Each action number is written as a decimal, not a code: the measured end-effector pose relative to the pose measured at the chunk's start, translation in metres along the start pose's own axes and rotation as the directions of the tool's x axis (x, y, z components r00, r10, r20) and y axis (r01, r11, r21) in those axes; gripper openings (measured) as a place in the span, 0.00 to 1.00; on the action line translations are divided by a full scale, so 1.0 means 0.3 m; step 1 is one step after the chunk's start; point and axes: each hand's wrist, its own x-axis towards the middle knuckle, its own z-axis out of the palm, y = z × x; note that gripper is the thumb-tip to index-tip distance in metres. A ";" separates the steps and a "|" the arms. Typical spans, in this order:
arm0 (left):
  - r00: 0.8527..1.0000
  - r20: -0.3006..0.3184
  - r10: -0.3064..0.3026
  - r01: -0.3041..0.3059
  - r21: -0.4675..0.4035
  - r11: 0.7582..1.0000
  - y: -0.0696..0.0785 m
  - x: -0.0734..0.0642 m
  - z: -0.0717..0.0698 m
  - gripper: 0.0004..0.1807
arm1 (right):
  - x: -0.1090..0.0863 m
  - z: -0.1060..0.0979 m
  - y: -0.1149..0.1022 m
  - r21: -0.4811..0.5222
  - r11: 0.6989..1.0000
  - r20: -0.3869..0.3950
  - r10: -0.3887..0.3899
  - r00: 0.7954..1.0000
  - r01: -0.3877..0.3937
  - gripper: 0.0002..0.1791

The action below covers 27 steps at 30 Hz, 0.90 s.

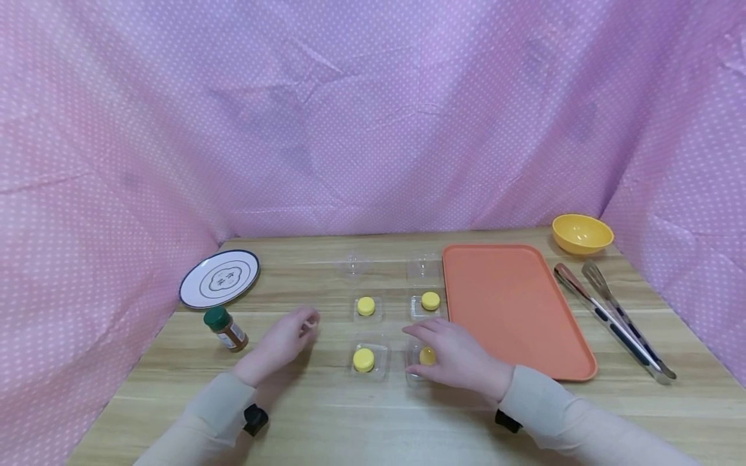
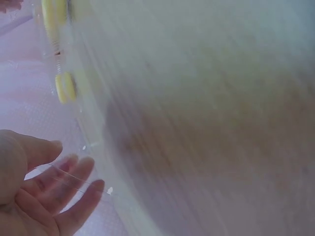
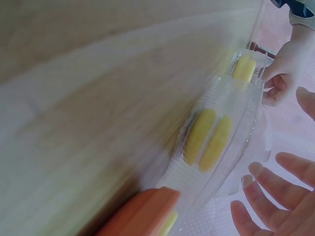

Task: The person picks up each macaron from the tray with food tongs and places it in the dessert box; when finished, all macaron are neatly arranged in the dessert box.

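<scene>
My left hand [image 1: 285, 338] is over the table left of the macarons, fingers curled. In the left wrist view, thin clear plastic edges cross between its thumb and fingers [image 2: 81, 206]; the rest of this clear plastic piece [image 2: 74, 178] is hard to make out. My right hand [image 1: 454, 355] reaches over the front right clear plastic box [image 1: 412, 372], its fingers spread around it. Inside sits a yellow macaron [image 3: 199, 135], under clear plastic. A front left macaron [image 1: 364, 360] and two back macarons, left [image 1: 366, 306] and right [image 1: 430, 301], sit in clear boxes too.
Clear domed lids, left [image 1: 353, 265] and right [image 1: 423, 266], lie behind the back boxes. An orange tray [image 1: 513, 310] borders the right boxes. Farther right are tongs [image 1: 603, 310], a second metal utensil [image 1: 618, 310] and a yellow bowl [image 1: 583, 235]. A plate [image 1: 201, 278] and green-capped spice jar [image 1: 227, 330] stand left.
</scene>
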 end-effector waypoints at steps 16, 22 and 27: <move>0.994 -0.111 -0.019 0.012 -0.057 0.998 -0.011 -0.017 -0.076 0.14 | 0.025 0.007 -0.018 0.020 1.000 -0.006 -0.019 1.000 0.019 0.32; 0.985 -0.165 -0.041 0.014 -0.161 0.987 0.021 -0.023 -0.090 0.16 | 0.043 0.000 -0.028 0.040 0.999 -0.024 -0.018 1.000 0.019 0.32; 0.983 -0.165 -0.087 0.030 -0.318 0.947 0.060 -0.020 -0.094 0.18 | 0.056 -0.004 -0.032 0.032 0.999 -0.050 -0.036 0.998 0.038 0.33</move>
